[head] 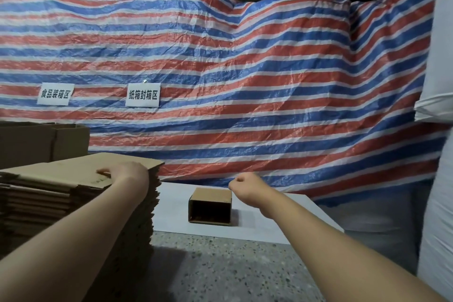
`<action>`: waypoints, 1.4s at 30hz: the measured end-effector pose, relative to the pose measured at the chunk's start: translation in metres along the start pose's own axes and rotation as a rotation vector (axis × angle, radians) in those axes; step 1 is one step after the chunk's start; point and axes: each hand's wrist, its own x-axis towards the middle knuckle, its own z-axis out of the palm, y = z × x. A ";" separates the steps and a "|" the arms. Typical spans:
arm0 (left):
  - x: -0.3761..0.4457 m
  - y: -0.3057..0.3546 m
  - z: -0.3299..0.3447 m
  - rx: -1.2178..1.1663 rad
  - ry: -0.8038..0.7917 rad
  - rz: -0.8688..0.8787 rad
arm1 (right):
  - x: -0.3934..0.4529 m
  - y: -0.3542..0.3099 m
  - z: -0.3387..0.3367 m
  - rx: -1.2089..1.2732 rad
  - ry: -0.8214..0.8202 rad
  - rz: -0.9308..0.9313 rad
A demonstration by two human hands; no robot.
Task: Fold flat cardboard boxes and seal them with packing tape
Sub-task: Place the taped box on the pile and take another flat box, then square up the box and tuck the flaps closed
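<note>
Partly hidden, left hand (127, 174) grips the top flat box (81, 169); right hand (245, 187) curled, empty.

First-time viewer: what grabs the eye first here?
The striped tarp fills the whole background, with two white signs pinned low on its left. In front, the left hand rests on the stack of flat cardboard at left, and a small open box sits on the white sheet.
</note>
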 end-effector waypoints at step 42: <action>-0.092 0.102 0.012 -2.024 0.174 0.215 | -0.020 0.104 -0.036 0.672 0.796 0.097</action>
